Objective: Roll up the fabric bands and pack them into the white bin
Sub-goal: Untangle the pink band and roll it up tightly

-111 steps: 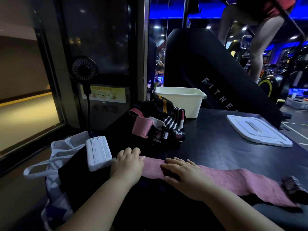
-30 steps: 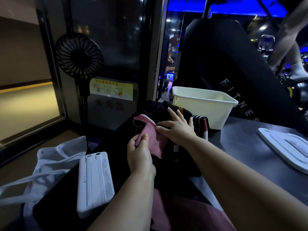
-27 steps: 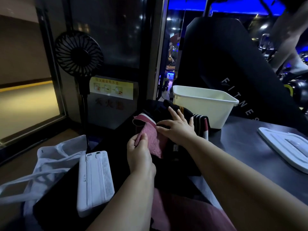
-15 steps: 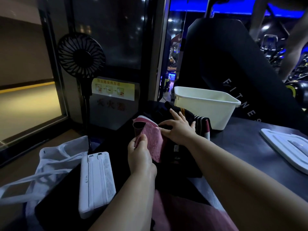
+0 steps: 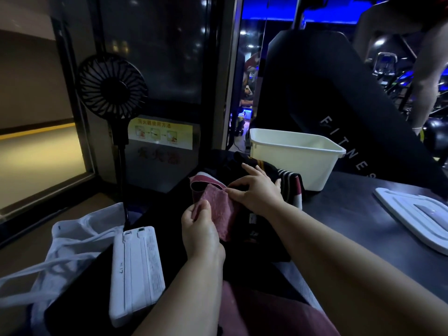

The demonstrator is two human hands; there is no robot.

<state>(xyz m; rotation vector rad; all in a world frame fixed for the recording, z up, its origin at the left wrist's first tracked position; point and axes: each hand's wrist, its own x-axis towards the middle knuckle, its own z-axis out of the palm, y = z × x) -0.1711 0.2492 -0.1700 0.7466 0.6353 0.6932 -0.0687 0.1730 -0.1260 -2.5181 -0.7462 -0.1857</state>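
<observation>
A small pink fabric band sits at the front of a dark pile of striped bands on the black table. My left hand pinches the pink band's lower left edge between thumb and fingers. My right hand pinches its upper right edge, with the other fingers spread over the pile. The white bin stands just behind the pile, and its inside is hidden from here. A long pink band lies flat under my forearms at the bottom of the view.
A white power bank lies at the left front beside a white tote bag. A black fan stands at the table's left edge. The bin's white lid rests at the right. A black treadmill rises behind.
Since 3.7 s ago both hands left the long pink band and reached forward to the small pink band in the pile. Over the last second they lifted and unfolded it slightly.
</observation>
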